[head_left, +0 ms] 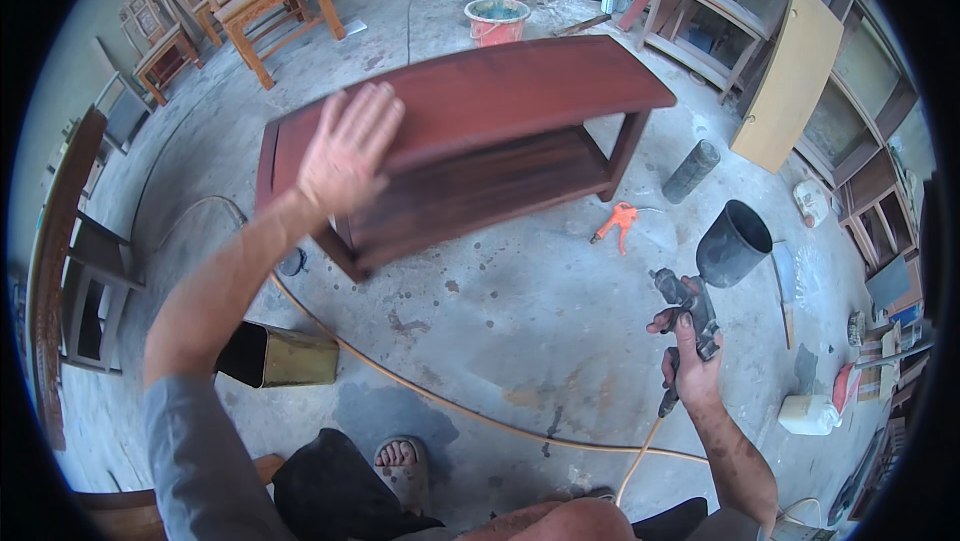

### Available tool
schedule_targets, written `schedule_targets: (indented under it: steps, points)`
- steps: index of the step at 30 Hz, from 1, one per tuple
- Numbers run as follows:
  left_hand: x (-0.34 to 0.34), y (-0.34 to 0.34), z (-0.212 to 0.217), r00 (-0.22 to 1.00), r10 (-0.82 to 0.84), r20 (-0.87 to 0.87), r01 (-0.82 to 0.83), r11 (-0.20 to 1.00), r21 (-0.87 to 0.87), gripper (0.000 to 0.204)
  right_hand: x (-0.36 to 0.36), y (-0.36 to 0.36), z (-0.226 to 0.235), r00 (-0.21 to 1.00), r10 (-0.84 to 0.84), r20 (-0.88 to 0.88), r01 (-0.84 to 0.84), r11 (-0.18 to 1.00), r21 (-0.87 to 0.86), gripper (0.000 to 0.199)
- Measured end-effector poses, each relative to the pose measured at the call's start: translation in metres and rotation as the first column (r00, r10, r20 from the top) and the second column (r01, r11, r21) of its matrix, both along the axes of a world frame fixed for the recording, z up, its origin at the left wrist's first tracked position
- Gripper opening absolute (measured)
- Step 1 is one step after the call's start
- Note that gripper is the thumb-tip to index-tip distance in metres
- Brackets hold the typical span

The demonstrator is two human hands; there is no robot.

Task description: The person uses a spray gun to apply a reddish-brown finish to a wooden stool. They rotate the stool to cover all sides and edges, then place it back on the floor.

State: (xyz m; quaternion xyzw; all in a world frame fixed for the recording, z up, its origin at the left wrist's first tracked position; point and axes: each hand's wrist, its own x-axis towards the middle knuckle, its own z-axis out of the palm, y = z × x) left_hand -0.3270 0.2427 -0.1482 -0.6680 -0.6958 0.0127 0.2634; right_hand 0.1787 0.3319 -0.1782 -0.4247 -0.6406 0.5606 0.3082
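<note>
A low wooden table [500,91] with a dark red-brown top and a lower shelf stands on the floor in front of me. Over the left part of its top is my left hand [350,146], fingers stretched out and a little blurred; I cannot tell whether the palm touches the wood. My right hand [692,361] is closed around a dark, paint-stained spray gun [690,306], held low to the right of the table. From the gun's lower end runs a tan air hose [440,396]. Nearby on the floor lies an orange blow gun [622,224].
A black bucket [735,244] and a dark cylinder [691,172] stand at right. Behind the table is a red pail [497,23]. A square tin [290,356] lies by my left arm. Carved chairs [280,1] fill the far left; furniture frames [710,16] line the right. The hose crosses the floor.
</note>
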Motion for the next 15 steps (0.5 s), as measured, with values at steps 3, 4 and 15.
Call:
schedule_targets:
  steps: [3,4,15]
  points:
    - [-0.109,-0.009,0.009,0.875,0.48,-0.066,-0.462,0.868,0.182,0.114,0.001,-0.001,-0.002,0.997,0.064,-0.045,-0.065,0.997,-0.035,0.062]
    - [-0.099,0.001,0.0,0.836,0.544,-0.065,-0.504,0.81,0.3,0.116,0.007,-0.01,0.002,0.998,0.028,-0.053,-0.029,0.999,-0.017,0.06]
    - [0.108,0.2,-0.085,-0.751,-0.218,0.624,-0.202,0.975,0.097,0.105,0.035,-0.035,0.014,0.998,-0.009,-0.059,0.008,1.0,-0.016,0.062]
